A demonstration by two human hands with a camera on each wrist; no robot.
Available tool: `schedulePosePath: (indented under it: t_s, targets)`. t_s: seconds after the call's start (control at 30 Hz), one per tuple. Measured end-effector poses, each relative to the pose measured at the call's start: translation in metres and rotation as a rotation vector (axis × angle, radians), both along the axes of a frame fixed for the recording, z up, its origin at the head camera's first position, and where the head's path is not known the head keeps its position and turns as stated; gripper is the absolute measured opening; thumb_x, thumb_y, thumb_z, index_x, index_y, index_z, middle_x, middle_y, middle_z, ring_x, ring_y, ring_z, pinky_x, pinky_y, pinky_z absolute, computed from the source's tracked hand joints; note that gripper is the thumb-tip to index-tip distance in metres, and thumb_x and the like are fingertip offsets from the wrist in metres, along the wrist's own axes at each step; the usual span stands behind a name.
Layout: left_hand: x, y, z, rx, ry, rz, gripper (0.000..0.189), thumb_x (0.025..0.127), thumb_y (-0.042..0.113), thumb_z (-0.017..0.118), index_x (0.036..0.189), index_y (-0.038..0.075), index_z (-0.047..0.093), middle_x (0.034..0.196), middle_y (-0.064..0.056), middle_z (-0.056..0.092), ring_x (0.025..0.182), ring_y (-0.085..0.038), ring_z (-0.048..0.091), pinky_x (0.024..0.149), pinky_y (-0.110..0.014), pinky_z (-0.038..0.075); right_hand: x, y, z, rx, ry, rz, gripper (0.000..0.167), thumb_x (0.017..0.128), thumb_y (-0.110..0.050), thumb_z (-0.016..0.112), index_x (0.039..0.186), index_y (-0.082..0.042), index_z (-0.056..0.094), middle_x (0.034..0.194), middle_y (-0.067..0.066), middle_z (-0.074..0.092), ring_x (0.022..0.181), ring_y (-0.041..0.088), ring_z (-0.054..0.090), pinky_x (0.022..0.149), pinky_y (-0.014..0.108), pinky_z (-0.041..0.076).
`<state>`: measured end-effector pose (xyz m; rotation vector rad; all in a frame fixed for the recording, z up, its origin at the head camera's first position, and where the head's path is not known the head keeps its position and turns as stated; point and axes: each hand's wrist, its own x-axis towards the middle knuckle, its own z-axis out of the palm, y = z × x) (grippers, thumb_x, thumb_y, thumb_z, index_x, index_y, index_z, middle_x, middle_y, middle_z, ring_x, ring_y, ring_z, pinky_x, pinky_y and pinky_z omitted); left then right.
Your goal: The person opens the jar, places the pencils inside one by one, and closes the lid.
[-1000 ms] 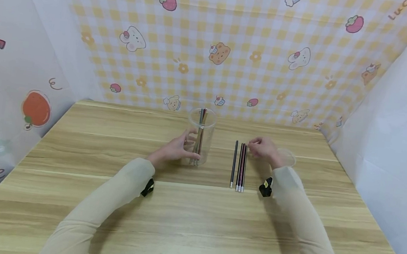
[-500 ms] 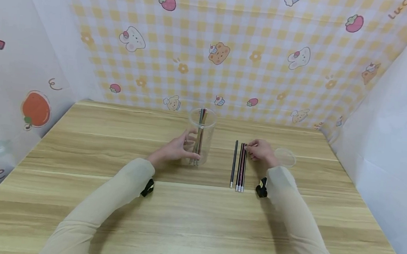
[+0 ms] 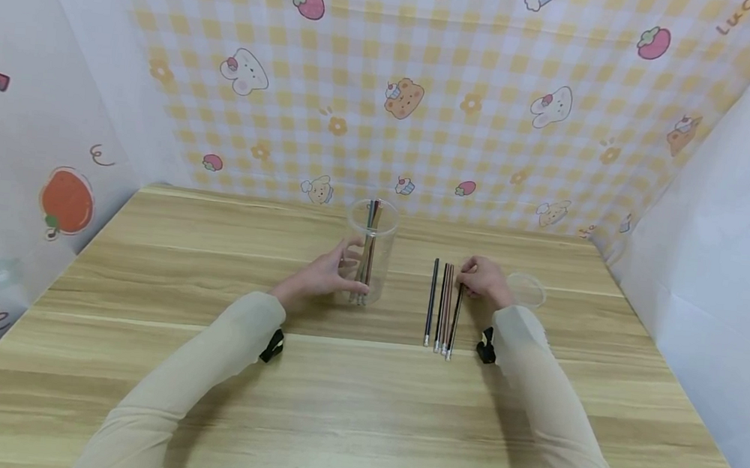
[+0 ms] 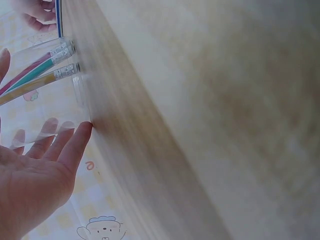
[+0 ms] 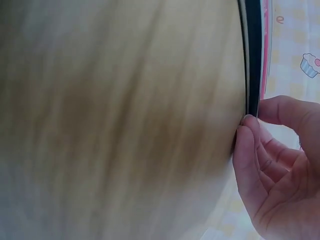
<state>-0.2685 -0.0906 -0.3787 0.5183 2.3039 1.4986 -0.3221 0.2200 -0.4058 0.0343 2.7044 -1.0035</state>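
Observation:
My left hand (image 3: 325,271) curves its fingers and thumb round a tall clear plastic cup (image 3: 384,261) standing on the table. In the left wrist view, pink, teal and yellow pencils (image 4: 34,74) lean inside the cup, their metal eraser ends at the bottom. To the right, my right hand (image 3: 484,278) pinches the far end of a dark pencil (image 3: 453,328), slightly slanted beside a row of several pencils (image 3: 443,308). The right wrist view shows thumb and fingertips on that dark pencil (image 5: 253,55). One dark pencil (image 3: 432,300) lies a little apart on the left.
A clear round disc (image 3: 527,289), like a lid, lies behind my right wrist. The wooden table (image 3: 356,428) ends at a patterned cloth backdrop (image 3: 357,142). White cloth walls (image 3: 746,187) stand along both sides.
My right hand has come left onto the rightmost pencil of the row, pinched its far end and drawn it slightly right, tilting it. The left hand and cup have stayed still.

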Motion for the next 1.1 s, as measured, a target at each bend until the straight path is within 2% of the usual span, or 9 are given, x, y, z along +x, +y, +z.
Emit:
schedulePosePath:
  t_s: [0.17, 0.3, 0.43, 0.5, 0.63, 0.77, 0.9, 1.0, 1.1]
  targets:
    - [0.0, 0.001, 0.001, -0.004, 0.0, 0.002, 0.085, 0.073, 0.015, 0.073, 0.137, 0.013, 0.017, 0.133, -0.021, 0.032, 0.12, -0.034, 0.032, 0.099, -0.045, 0.025, -0.001, 0.004, -0.003, 0.072, 0.032, 0.018, 0.009, 0.083, -0.006, 0.054, 0.087, 0.002, 0.052, 0.067, 0.007, 0.055, 0.052, 0.011, 0.051, 0.05, 0.022, 0.048]
    - [0.0, 0.001, 0.002, -0.011, 0.008, 0.002, 0.085, 0.073, 0.015, 0.072, 0.137, 0.012, 0.017, 0.133, -0.02, 0.032, 0.12, -0.034, 0.033, 0.099, -0.045, 0.025, 0.0, 0.006, -0.001, 0.122, 0.051, 0.037, 0.011, 0.084, -0.009, 0.052, 0.083, 0.002, 0.056, 0.068, 0.007, 0.057, 0.052, 0.012, 0.051, 0.051, 0.023, 0.047]
    - [0.001, 0.001, 0.001, -0.01, 0.0, -0.001, 0.085, 0.073, 0.015, 0.073, 0.138, 0.012, 0.017, 0.133, -0.02, 0.032, 0.12, -0.034, 0.033, 0.099, -0.045, 0.024, 0.001, 0.013, 0.003, 0.076, 0.091, 0.049, 0.017, 0.085, -0.01, 0.05, 0.088, 0.005, 0.058, 0.068, 0.01, 0.059, 0.055, 0.017, 0.056, 0.054, 0.026, 0.049]
    - [0.001, 0.001, 0.001, -0.005, -0.004, -0.004, 0.087, 0.073, 0.016, 0.073, 0.138, 0.012, 0.016, 0.133, -0.021, 0.031, 0.12, -0.034, 0.032, 0.099, -0.045, 0.024, 0.003, 0.018, 0.007, 0.007, 0.113, 0.051, 0.021, 0.086, -0.01, 0.049, 0.093, 0.008, 0.058, 0.071, 0.013, 0.06, 0.06, 0.022, 0.059, 0.057, 0.028, 0.05]
    - [0.001, 0.0, 0.001, 0.004, -0.005, -0.009, 0.089, 0.071, 0.019, 0.074, 0.138, 0.011, 0.015, 0.133, -0.021, 0.031, 0.12, -0.035, 0.032, 0.099, -0.044, 0.025, 0.007, 0.029, 0.019, -0.2, 0.117, 0.06, 0.03, 0.09, -0.01, 0.046, 0.106, 0.014, 0.052, 0.086, 0.02, 0.058, 0.073, 0.028, 0.059, 0.07, 0.036, 0.051]
    - [0.0, 0.0, 0.0, 0.012, -0.008, -0.007, 0.087, 0.073, 0.015, 0.073, 0.138, 0.011, 0.015, 0.133, -0.02, 0.031, 0.12, -0.034, 0.032, 0.099, -0.044, 0.025, 0.01, 0.039, 0.032, -0.387, 0.126, 0.063, 0.034, 0.092, -0.01, 0.042, 0.113, 0.017, 0.046, 0.091, 0.019, 0.054, 0.075, 0.021, 0.058, 0.079, 0.043, 0.046]
    - [0.0, 0.0, 0.0, 0.007, -0.007, -0.006, 0.084, 0.074, 0.013, 0.072, 0.138, 0.013, 0.016, 0.133, -0.02, 0.031, 0.12, -0.034, 0.032, 0.099, -0.044, 0.024, 0.012, 0.045, 0.046, -0.532, 0.186, 0.03, 0.031, 0.092, -0.008, 0.042, 0.111, 0.016, 0.045, 0.084, 0.008, 0.055, 0.07, 0.012, 0.057, 0.075, 0.033, 0.05]
    - [0.001, 0.0, 0.0, 0.008, 0.0, -0.006, 0.084, 0.074, 0.014, 0.072, 0.138, 0.012, 0.016, 0.133, -0.02, 0.031, 0.12, -0.034, 0.032, 0.099, -0.044, 0.024, 0.014, 0.046, 0.057, -0.677, 0.239, 0.002, 0.02, 0.09, -0.005, 0.044, 0.104, 0.008, 0.052, 0.08, 0.005, 0.055, 0.068, 0.011, 0.057, 0.069, 0.024, 0.051]
    - [0.001, 0.0, 0.0, 0.013, 0.002, -0.007, 0.084, 0.074, 0.013, 0.072, 0.138, 0.011, 0.016, 0.133, -0.021, 0.031, 0.121, -0.035, 0.032, 0.099, -0.044, 0.024, 0.017, 0.043, 0.068, -0.81, 0.292, -0.022, 0.014, 0.089, -0.003, 0.047, 0.096, -0.001, 0.058, 0.08, 0.005, 0.056, 0.068, 0.012, 0.057, 0.067, 0.022, 0.051]
